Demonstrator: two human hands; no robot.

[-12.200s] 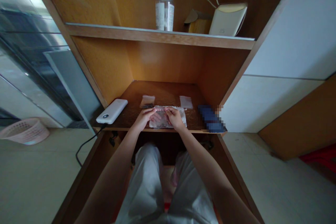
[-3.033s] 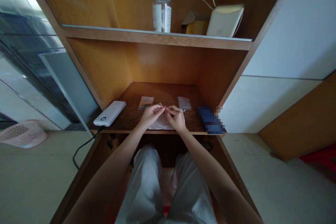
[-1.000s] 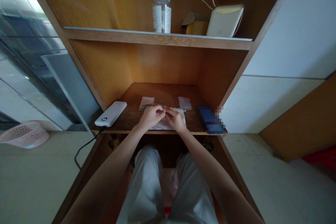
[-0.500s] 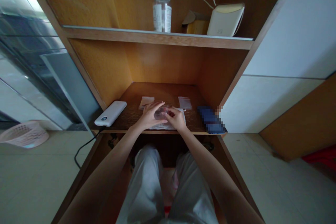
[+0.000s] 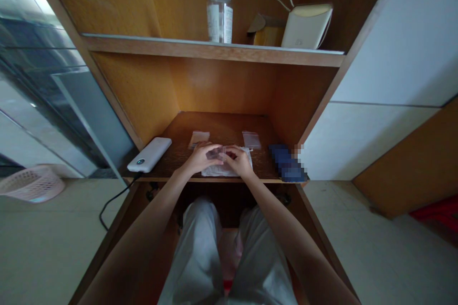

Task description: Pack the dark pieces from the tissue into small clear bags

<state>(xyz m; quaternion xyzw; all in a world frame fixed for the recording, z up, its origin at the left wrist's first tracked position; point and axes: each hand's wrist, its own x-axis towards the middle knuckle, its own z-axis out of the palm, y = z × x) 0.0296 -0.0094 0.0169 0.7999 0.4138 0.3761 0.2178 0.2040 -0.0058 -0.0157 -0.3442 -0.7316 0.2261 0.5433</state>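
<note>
Between my two hands is a small clear plastic bag [image 5: 216, 153], held above a white cloth or sheet [image 5: 218, 170] on the shelf. My left hand [image 5: 201, 157] curves round the bag's left side, its fingers and thumb closed on it. With fingertips pinched, my right hand [image 5: 240, 161] grips the bag's right edge. What is inside the bag is too small to make out. Behind my left hand lies a small bag with tan contents [image 5: 199, 138]. Another flat clear zip bag [image 5: 251, 140] rests behind my right hand.
A white power bank [image 5: 150, 154] with a black cable [image 5: 113, 201] sits at the shelf's left. A blurred-out dark blue object [image 5: 287, 162] lies at the right. Above stand a clear bottle [image 5: 219, 14], a yellow box [image 5: 267, 35] and a cream device with a strap [image 5: 307, 26].
My left hand's fingers and thumb, spread before, have drawn together on the bag's left side. The right hand stays at nearly the same place, pinching the bag.
</note>
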